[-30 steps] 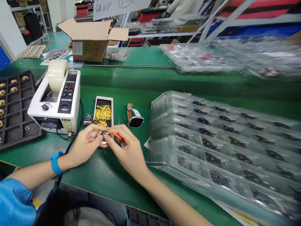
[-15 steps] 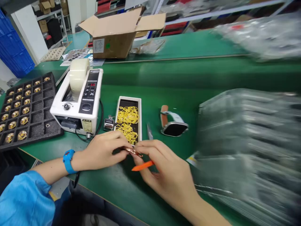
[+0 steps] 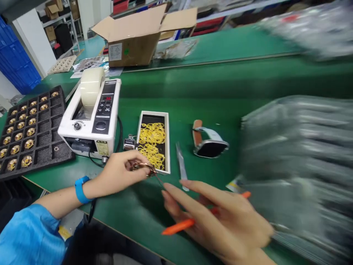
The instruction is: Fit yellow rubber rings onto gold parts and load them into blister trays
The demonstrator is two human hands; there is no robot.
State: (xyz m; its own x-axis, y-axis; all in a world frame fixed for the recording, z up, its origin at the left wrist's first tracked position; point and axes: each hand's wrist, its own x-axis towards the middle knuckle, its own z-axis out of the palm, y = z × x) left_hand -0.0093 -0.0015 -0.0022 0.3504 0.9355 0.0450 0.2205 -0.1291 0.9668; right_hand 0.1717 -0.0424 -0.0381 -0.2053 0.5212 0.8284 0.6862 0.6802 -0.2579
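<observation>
My left hand [image 3: 116,175], with a blue band at the wrist, pinches a small copper-coloured metal part [image 3: 142,165] near the front of the white box [image 3: 169,147]. That box holds yellow rings [image 3: 151,134]. To the right, my right hand [image 3: 217,217] is slightly blurred and has an orange stick [image 3: 179,226] running through its fingers. Between its thumb and forefinger is the end of a thin dark strand or tool that reaches to the metal part. Metal tweezers [image 3: 181,165] lie on the green table just behind the right fingertips.
At left stand a white tape dispenser [image 3: 89,117] and a black foam tray [image 3: 44,147] with gold parts. A small counter [image 3: 129,142] touches the box. Right of the tweezers lies a smartwatch [image 3: 211,147], then stacked plastic trays [image 3: 298,147]. Behind is a cardboard box [image 3: 132,48].
My right hand has moved right and toward me, away from the metal part, taking the orange stick along. The tweezers now show more fully. The metal part stays in my left hand, now turned.
</observation>
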